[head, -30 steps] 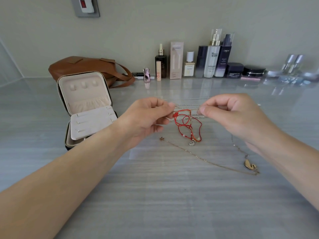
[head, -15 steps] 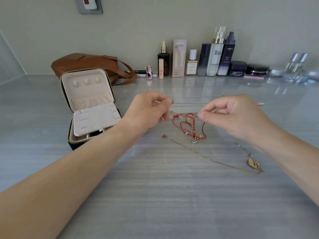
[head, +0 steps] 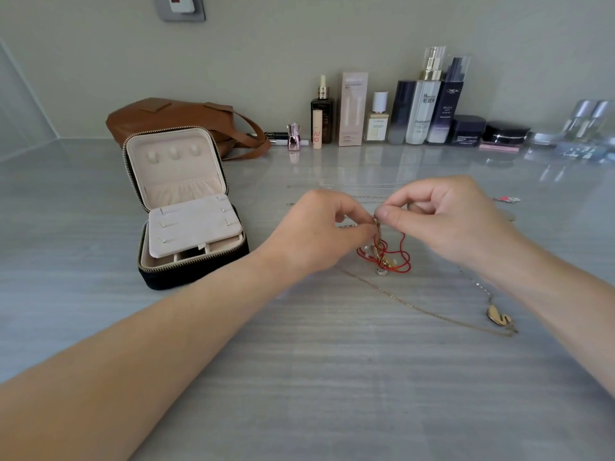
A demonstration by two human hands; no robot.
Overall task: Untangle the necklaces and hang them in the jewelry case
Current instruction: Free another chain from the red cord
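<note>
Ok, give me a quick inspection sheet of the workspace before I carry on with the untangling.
Surface: glossy grey striped countertop.
Job's things: jewelry case open, lid upright, no necklace seen on its hooks; red-cord tangle hanging from the hands, low over the surface; swan-pendant chain lying flat near the right forearm; thin silver chains laid out behind the hands.
Clutter: brown bag behind the case; row of cosmetics bottles along the wall.
Grippers: left hand and right hand both pinch the top of the tangle.
Cables: nothing seen.
Surroundings: plain wall, switch plate at the top.
</note>
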